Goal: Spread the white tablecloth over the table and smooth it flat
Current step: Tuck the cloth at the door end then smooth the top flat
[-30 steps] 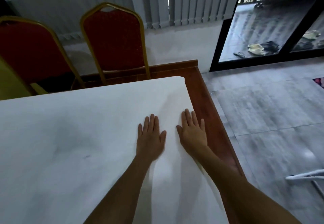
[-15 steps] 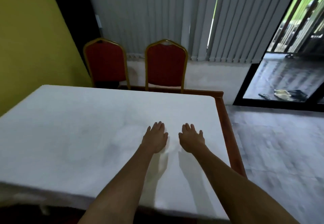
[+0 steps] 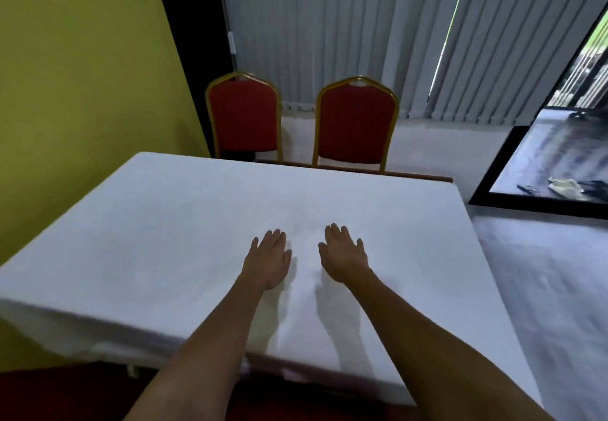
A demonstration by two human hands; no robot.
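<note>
The white tablecloth (image 3: 197,239) lies spread over the surface (image 3: 411,175), draped past the near edge, a wood strip bare at the far side. My left hand (image 3: 268,261) and right hand (image 3: 343,256) are palm down at its middle, each grip apart, fingers straight, holding nothing. I judge this the smoothing step; next calls for sweeping outward to the edges. Red chairs (image 3: 355,124) stand beyond; no container shows.
</note>
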